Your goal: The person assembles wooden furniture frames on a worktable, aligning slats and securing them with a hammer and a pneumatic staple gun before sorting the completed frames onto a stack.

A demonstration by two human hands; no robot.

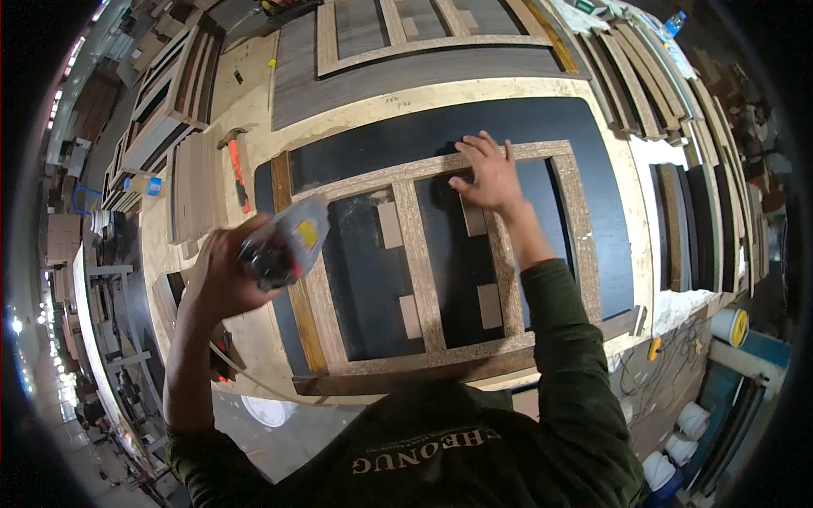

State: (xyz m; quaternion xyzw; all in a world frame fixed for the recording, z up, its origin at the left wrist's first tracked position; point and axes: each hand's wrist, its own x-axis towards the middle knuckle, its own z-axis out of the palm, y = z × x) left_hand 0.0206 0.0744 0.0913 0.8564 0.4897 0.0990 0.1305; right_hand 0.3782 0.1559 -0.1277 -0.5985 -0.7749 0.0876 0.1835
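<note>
In my left hand [218, 275] is a grey nail gun [296, 235] with a yellow label, blurred by motion and raised above the near left part of the work. Its lower end and what lies right beneath it are hidden. My right hand [491, 179] spreads its fingers over the far rail of a particleboard frame [415, 254], apparently touching it. The frame lies on a black panel [608, 190], with several small wooden blocks [410, 316] beside its uprights. Brown strips [306, 326] run along the panel's left and near edges.
A hammer with an orange handle [236, 172] lies left of the panel. Beyond it, another frame [440, 41] rests on a grey panel [296, 89]. Board stacks [195, 190] stand left, and wooden strips [648, 76] lie right. A pale hose [262, 385] runs along the near edge.
</note>
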